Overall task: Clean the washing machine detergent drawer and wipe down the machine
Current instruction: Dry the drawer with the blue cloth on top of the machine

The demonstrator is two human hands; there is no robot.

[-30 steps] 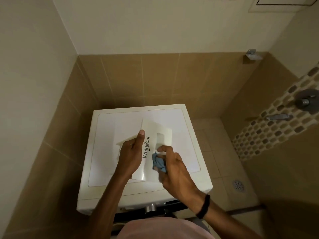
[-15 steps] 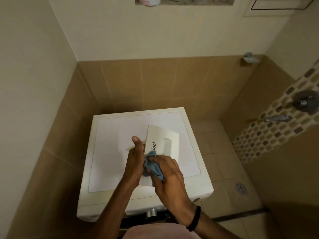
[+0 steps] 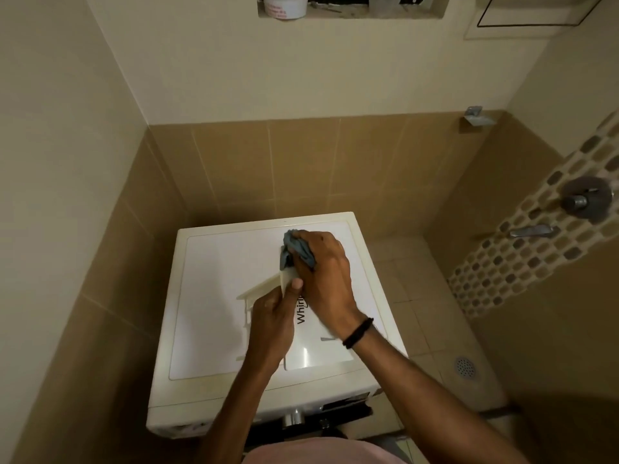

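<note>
A white washing machine point(image 3: 207, 313) stands in a tiled corner, seen from above. The removed white detergent drawer point(image 3: 315, 349), its front panel lettered "Whirl…", lies on the machine's lid. My left hand point(image 3: 271, 326) grips the drawer's left side, thumb on the panel. My right hand point(image 3: 323, 279) holds a bunched blue-grey cloth point(image 3: 294, 246) and presses it on the far end of the drawer panel. A black band circles my right wrist. Much of the drawer body is hidden under both hands.
Tiled walls close in at the left and behind the machine. On the right wall are a shower valve point(image 3: 584, 200) and a tap lever point(image 3: 532, 231). A floor drain point(image 3: 465, 366) sits at the right. A wall niche above holds a white tub point(image 3: 284, 5).
My right hand slid the cloth from the near part of the drawer panel to its far end. My left hand kept its grip on the drawer. The view tilted up slightly.
</note>
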